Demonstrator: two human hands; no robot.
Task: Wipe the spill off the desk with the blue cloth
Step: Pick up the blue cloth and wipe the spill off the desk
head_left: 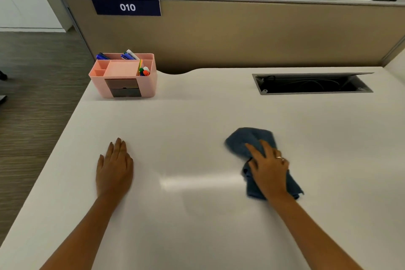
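A crumpled blue cloth point(247, 140) lies on the white desk point(197, 116), right of centre. My right hand point(268, 169) presses down on top of it, fingers spread over the fabric, a ring on one finger. Cloth sticks out beyond the fingertips and beside the wrist. My left hand point(114, 169) rests flat on the desk to the left, palm down, holding nothing. No liquid spill stands out; only a shiny streak point(197, 180) shows on the desk between the hands.
A pink desk organiser point(125, 76) with pens stands at the back left. An open cable hatch point(311, 83) is sunk into the desk at the back right. A tan partition point(241, 35) closes the far edge. The desk's left edge drops to the floor.
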